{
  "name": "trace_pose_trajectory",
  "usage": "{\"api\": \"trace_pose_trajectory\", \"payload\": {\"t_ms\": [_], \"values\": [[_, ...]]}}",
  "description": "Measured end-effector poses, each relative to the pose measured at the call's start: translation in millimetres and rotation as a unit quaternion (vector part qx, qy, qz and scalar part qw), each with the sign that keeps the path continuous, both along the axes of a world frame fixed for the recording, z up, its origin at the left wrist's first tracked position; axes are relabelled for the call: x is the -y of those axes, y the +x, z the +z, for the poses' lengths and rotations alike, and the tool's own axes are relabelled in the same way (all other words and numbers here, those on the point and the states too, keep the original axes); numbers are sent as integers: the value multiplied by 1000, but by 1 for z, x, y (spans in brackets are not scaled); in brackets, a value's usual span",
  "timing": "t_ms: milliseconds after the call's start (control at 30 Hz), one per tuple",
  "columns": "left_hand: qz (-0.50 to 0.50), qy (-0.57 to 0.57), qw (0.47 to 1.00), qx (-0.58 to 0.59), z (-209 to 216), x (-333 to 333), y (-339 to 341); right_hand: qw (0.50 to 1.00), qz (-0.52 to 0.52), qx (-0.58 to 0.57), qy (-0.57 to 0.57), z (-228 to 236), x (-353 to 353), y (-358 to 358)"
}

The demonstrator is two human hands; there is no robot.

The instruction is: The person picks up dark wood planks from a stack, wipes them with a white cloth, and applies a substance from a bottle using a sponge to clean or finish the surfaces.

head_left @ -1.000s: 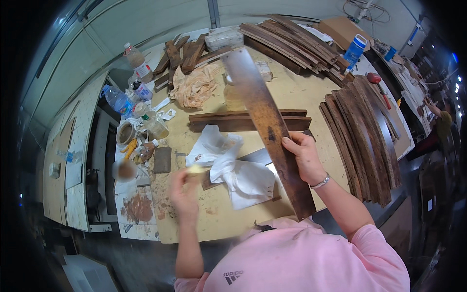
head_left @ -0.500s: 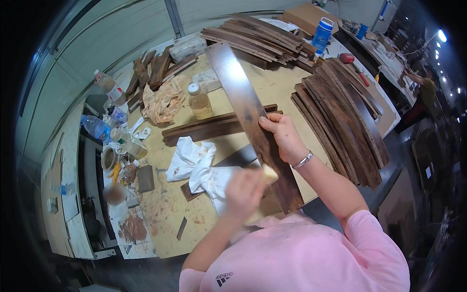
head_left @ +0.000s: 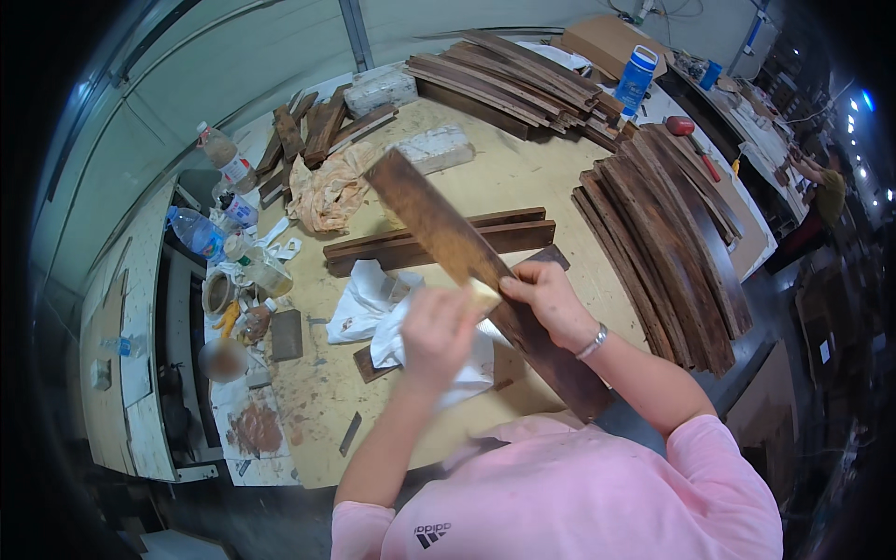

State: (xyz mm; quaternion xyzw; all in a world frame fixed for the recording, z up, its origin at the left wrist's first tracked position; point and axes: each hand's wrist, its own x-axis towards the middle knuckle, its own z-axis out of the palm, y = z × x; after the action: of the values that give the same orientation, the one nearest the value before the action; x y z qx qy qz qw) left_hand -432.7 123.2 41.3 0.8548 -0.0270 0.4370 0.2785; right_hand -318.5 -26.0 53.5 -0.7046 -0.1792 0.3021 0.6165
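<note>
A long dark-brown wooden board (head_left: 439, 224) slants across the middle, its far end up to the left and its near end close to my shirt. My right hand (head_left: 558, 303) grips its right edge, thumb on the upper face. Closed round a pale yellow pad (head_left: 483, 297), my left hand (head_left: 436, 336) presses it on or beside the board's left edge; the hand is blurred, and the pad's exact kind does not show. A crumpled white cloth (head_left: 373, 308) lies under and beyond my left hand. Two narrow wooden strips (head_left: 504, 241) rest on the table behind the board.
Curved wooden boards (head_left: 658, 252) are stacked at the right, with more boards (head_left: 504, 84) at the back. A blue bottle (head_left: 637, 79) and a red-handled tool (head_left: 705, 159) are beyond. Several plastic bottles (head_left: 196, 233) line the left edge. A person (head_left: 823, 191) stands far right.
The board has tipped further left, its far end now lower and its glossy glare gone. My left hand with the pad has shifted left and up along the board.
</note>
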Motion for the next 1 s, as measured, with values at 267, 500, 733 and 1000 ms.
{"api": "trace_pose_trajectory", "payload": {"t_ms": [267,500,733,1000], "values": [[186,-178,966,-4,-12,-123,3,995,75,3,-69,-20,43,-31],[323,-240,913,-66,-99,-188,-112,988,104,26,-114,-39,54,-40],[577,-214,756,-225,-154,-213,-307,992,79,-22,-91,-60,61,-42],[463,-242,839,-152,-139,-188,-254,971,87,127,-182,-18,65,-40]]}}
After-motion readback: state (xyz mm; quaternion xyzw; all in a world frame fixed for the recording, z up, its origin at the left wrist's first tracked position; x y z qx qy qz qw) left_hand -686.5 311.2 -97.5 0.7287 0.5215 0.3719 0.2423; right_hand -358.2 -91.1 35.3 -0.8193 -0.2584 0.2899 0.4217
